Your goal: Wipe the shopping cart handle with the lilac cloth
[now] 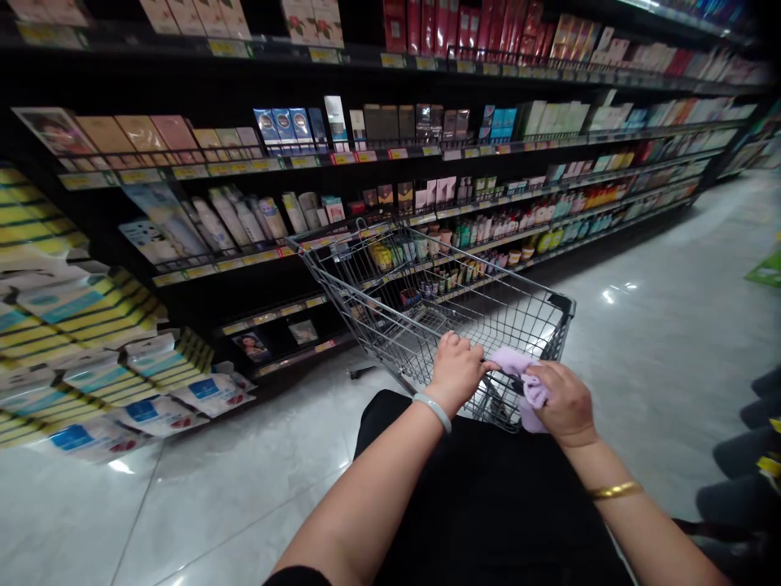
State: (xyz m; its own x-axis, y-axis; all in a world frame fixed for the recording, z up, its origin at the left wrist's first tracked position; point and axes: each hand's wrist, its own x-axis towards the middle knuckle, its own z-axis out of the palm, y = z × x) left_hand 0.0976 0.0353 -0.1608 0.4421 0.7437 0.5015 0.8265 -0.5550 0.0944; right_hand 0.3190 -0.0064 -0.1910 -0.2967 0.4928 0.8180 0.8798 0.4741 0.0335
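A wire shopping cart (506,313) stands in front of my body, its basket angled toward the shelves. My left hand (459,370), with a pale bangle at the wrist, is closed over the cart's near edge, and its thumb points toward the cloth. In my right hand (565,403) a light purple cloth (512,360) is bunched against the same edge, partly hanging below the fingers. The handle beneath both hands is mostly hidden. Through the wires, the basket shows shelf goods behind it and the floor below.
Long dark shelves (390,150) with boxed and bottled cosmetics run along the far side. Stacked yellow-striped packages (91,325) stand at the left. Shiny tiled floor (659,285) stretches along the aisle to the right, and dark rounded objects (748,448) line the right edge.
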